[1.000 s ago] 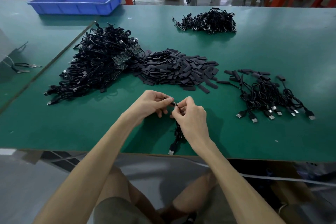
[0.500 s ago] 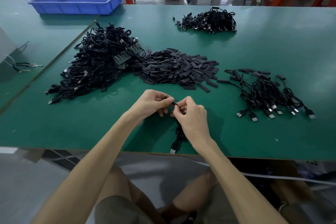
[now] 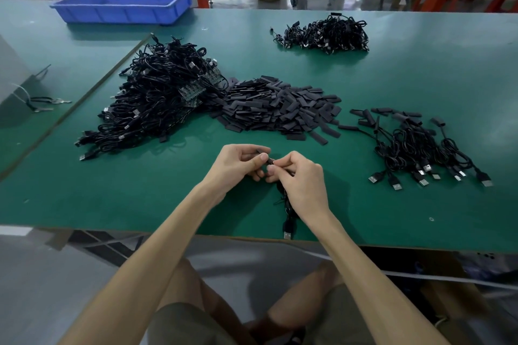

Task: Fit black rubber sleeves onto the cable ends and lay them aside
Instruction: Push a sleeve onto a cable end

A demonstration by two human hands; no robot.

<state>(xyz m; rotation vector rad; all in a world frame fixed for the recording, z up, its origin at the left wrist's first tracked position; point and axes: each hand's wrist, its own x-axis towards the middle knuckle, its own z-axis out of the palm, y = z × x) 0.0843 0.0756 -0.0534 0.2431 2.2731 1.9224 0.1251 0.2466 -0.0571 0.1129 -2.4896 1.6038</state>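
Observation:
My left hand [image 3: 238,164] pinches a black rubber sleeve [image 3: 262,153] between thumb and fingers. My right hand [image 3: 301,180] pinches the end of a black cable [image 3: 286,211] right against that sleeve; the two hands touch at the fingertips. The cable hangs down under my right palm, and its USB plug lies at the table's front edge. A heap of loose black sleeves [image 3: 280,106] lies just beyond my hands. To its left is a big tangle of bare cables [image 3: 157,98]. Sleeved cables [image 3: 412,145] lie at the right.
A blue plastic bin [image 3: 123,4] stands at the far left of the green table [image 3: 140,193]. Another bundle of cables [image 3: 325,33] sits at the back centre. Scissors [image 3: 42,102] lie on the left side surface. Red stools stand behind the table.
Both hands stay in the same spot near the front edge. The fingertips have closed in slightly on the sleeve and cable end.

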